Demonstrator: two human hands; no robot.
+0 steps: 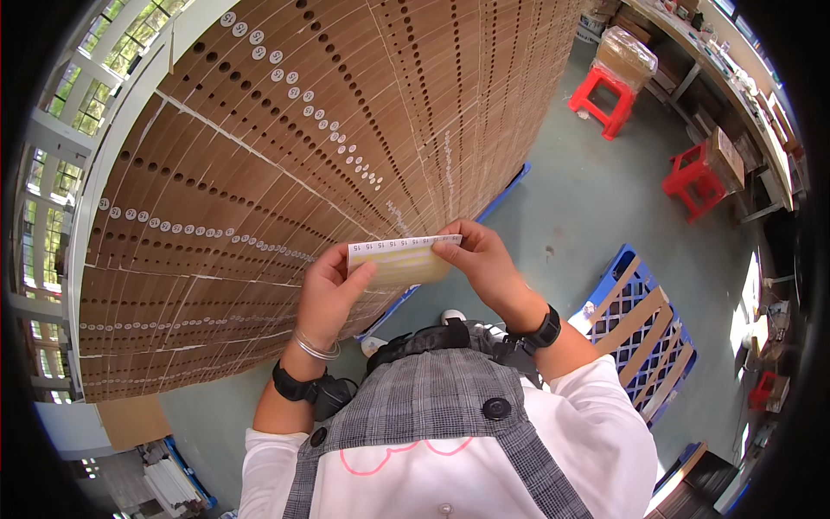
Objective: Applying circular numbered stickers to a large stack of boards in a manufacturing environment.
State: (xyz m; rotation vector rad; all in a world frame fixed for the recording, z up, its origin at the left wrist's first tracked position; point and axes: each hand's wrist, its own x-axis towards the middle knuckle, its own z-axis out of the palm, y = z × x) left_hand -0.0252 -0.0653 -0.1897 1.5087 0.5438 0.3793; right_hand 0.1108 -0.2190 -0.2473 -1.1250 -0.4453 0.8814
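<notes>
A pale yellowish sheet of stickers [399, 268] is held up in front of me, with a white printed row along its upper edge. My left hand [327, 292] grips its left end, thumb on the near face and fingers behind. At the upper right corner my right hand [481, 266] pinches it between thumb and finger. Just beyond the sheet rises a large stack of brown cardboard boxes [285, 195] with rows of dark round holes. Lines of small round white stickers [177, 228] run across several rows of the boxes.
Blue pallet edging [517, 180] shows under the stack. To my right lies a blue pallet [635, 333] with cardboard strips. Two red stools [605, 99] carrying boxes stand near a long workbench [683, 43]. A white-framed window [52, 208] is on the left.
</notes>
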